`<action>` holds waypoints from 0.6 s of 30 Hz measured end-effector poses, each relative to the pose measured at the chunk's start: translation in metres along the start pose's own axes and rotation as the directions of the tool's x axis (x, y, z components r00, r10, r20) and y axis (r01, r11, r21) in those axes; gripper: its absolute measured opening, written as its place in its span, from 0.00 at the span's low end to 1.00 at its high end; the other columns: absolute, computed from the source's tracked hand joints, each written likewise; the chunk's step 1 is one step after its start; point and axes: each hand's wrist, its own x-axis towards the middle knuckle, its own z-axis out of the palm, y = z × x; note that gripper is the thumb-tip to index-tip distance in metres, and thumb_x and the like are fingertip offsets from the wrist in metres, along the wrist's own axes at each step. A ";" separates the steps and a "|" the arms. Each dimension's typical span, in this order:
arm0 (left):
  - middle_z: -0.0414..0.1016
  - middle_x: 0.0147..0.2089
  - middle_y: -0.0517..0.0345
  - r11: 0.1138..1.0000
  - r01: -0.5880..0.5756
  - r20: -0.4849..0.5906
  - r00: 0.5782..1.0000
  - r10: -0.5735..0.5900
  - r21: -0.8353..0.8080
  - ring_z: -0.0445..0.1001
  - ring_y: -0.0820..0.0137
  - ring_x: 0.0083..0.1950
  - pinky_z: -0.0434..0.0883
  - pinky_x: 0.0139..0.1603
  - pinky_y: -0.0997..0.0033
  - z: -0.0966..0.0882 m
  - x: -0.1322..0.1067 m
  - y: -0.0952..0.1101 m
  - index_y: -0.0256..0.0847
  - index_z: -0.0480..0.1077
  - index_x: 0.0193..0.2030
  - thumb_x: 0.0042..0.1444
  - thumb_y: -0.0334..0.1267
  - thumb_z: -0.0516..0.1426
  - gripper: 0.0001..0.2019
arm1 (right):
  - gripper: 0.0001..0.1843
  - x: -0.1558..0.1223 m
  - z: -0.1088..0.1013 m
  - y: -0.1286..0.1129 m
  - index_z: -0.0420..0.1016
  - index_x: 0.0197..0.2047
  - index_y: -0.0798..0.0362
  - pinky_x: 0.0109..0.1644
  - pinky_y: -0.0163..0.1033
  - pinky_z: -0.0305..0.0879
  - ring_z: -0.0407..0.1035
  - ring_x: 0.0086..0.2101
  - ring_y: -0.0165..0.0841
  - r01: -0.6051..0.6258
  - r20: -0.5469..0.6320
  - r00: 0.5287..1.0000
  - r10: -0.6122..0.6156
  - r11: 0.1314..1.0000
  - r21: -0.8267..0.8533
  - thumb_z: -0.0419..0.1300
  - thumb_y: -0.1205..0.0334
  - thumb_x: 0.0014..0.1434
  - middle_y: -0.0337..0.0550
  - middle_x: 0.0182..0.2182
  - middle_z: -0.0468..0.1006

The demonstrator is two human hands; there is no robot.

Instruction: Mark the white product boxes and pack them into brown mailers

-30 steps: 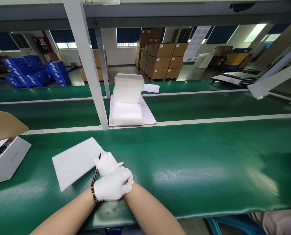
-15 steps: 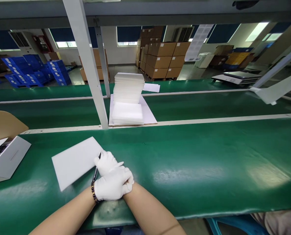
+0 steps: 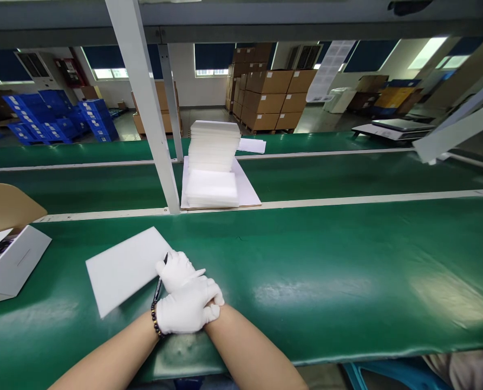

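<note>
From my head camera, my two gloved hands sit at the lower centre of the frame, resting on the green worktop [image 3: 326,260]. My left hand [image 3: 187,313] lies folded over my right hand [image 3: 176,269], the two pressed together; the left grips nothing that I can see. My right hand pinches one black pen [image 3: 158,287], most of it hidden under the gloves, only its tip and a short stretch showing. One beaded bracelet [image 3: 155,320] circles my left wrist.

Just left of my hands lies one white sheet [image 3: 123,268], flat on the worktop, its near corner touching my right glove. At the left edge one open white box [image 3: 12,265] is cut off by the frame, its contents too dark to make out. Beyond the white rail, at upper centre, stands one stack of white foam sheets [image 3: 213,162] on a white board. Brown cartons [image 3: 274,92] and blue crates [image 3: 58,119] stand far behind, too many and too overlapped to count. I can read no writing anywhere.
</note>
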 end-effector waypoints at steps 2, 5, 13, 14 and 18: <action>0.77 0.38 0.61 1.000 0.013 -0.007 1.000 -0.013 -0.003 0.75 0.66 0.42 0.60 0.68 0.51 0.000 0.000 0.001 0.43 0.69 0.35 0.53 0.30 0.55 0.05 | 0.07 0.000 0.001 0.000 0.78 0.38 0.51 0.42 0.49 0.69 0.75 0.33 0.42 -0.007 -0.001 1.000 0.007 1.000 -0.004 0.60 0.60 0.59 0.43 0.35 0.79; 0.78 0.44 0.57 0.998 0.057 -0.013 0.998 -0.057 -0.014 0.75 0.62 0.47 0.58 0.68 0.45 0.002 -0.002 -0.001 0.42 0.70 0.46 0.53 0.32 0.55 0.12 | 0.07 0.001 0.001 0.001 0.78 0.37 0.51 0.39 0.48 0.69 0.74 0.32 0.42 0.015 -0.007 1.000 -0.015 1.000 -0.015 0.61 0.59 0.59 0.43 0.35 0.79; 0.78 0.42 0.61 1.000 -0.002 -0.011 1.000 0.002 -0.030 0.75 0.65 0.46 0.56 0.69 0.45 0.001 0.001 -0.004 0.46 0.70 0.42 0.54 0.32 0.53 0.11 | 0.08 -0.001 -0.002 -0.002 0.78 0.38 0.50 0.41 0.49 0.68 0.73 0.33 0.42 -0.014 0.006 1.000 0.014 1.000 -0.016 0.58 0.60 0.60 0.43 0.35 0.78; 0.77 0.40 0.62 0.999 -0.002 -0.019 1.000 0.001 -0.038 0.75 0.65 0.44 0.57 0.69 0.47 0.000 0.001 -0.003 0.45 0.70 0.40 0.53 0.32 0.54 0.09 | 0.08 -0.001 -0.002 -0.002 0.78 0.38 0.51 0.41 0.48 0.68 0.73 0.33 0.41 -0.001 0.005 1.000 0.001 1.000 -0.030 0.57 0.60 0.60 0.43 0.35 0.78; 0.77 0.39 0.57 0.997 -0.018 -0.181 0.983 0.003 -0.080 0.74 0.65 0.43 0.63 0.65 0.53 0.014 -0.010 0.003 0.42 0.67 0.32 0.57 0.32 0.51 0.05 | 0.07 0.003 -0.003 0.005 0.77 0.37 0.54 0.34 0.41 0.65 0.71 0.31 0.39 0.142 0.015 0.990 -0.141 0.987 -0.078 0.57 0.64 0.59 0.46 0.32 0.78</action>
